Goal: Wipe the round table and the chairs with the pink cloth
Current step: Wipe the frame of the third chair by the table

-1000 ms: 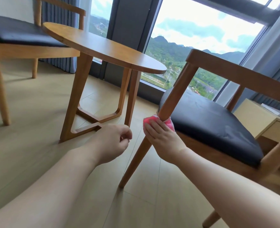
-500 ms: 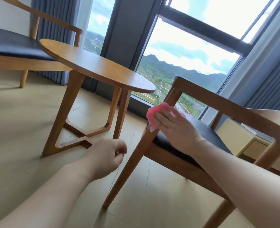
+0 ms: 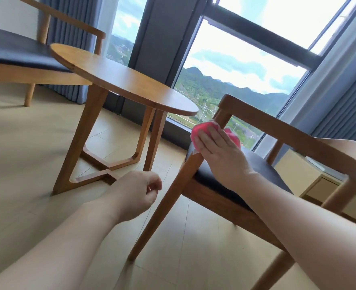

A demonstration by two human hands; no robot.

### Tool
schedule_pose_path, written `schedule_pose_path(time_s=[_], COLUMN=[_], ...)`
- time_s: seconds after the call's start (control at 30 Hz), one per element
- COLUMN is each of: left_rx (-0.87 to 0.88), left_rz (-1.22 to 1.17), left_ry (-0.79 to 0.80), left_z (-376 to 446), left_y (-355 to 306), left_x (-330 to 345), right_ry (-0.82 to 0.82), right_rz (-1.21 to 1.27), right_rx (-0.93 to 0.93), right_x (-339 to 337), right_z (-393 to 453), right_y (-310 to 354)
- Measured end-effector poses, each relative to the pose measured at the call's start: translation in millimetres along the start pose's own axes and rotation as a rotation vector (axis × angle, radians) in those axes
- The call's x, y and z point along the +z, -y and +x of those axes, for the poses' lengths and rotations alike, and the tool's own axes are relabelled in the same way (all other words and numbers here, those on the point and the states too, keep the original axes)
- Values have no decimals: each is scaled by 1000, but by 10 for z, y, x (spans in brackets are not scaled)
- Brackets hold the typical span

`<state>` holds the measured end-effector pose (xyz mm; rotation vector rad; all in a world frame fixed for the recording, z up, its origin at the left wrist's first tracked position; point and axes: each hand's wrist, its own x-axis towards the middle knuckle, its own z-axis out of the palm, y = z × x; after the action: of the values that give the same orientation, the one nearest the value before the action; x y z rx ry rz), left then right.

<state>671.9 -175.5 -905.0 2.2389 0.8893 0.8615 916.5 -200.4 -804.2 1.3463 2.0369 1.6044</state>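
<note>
A tall window (image 3: 242,65) fills the back of the room, with green hills and cloud beyond it and blue-grey curtains (image 3: 68,45) at each side. On the pale wood floor (image 3: 26,155) stands the round table (image 3: 120,80), its wooden tabletop bare and its legs joined by a crossed base. A far chair (image 3: 11,53) with a dark cushion sits behind the table on the left. The near chair (image 3: 263,174), also wood with a black seat pad, stands at the right, its front leg slanting down to the floor. The right hand (image 3: 221,151) presses the pink cloth (image 3: 204,130) around the upper part of that front leg, just under the armrest, fingers (image 3: 206,139) wrapped over the cloth. The left hand (image 3: 137,191) hovers low beside the leg, its fingers loosely curled and holding nothing.
</note>
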Motion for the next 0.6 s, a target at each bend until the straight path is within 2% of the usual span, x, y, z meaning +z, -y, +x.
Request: schedule_pose_path(time_s=[0.1,0.17,0.23,0.43,0.6], left_rx=[-11,-10,-16,-35,-26], left_rz=[-1,-5,-17,-34,-73], left_ry=[-14,-25,-51,-192,-196], left_z=[12,17,12,8,-5], left_y=[48,59,54,59,-52], left_x=[0,14,21,32,169], right_ry=[142,306,385,290,233], right_rz=[155,165,159,357,695], right_rx=[-15,-107,-172,-185,13], right_x=[40,109,151,126,-184], right_z=[-80,-187,-282,-287,-425], right_y=[339,635,873,844,693])
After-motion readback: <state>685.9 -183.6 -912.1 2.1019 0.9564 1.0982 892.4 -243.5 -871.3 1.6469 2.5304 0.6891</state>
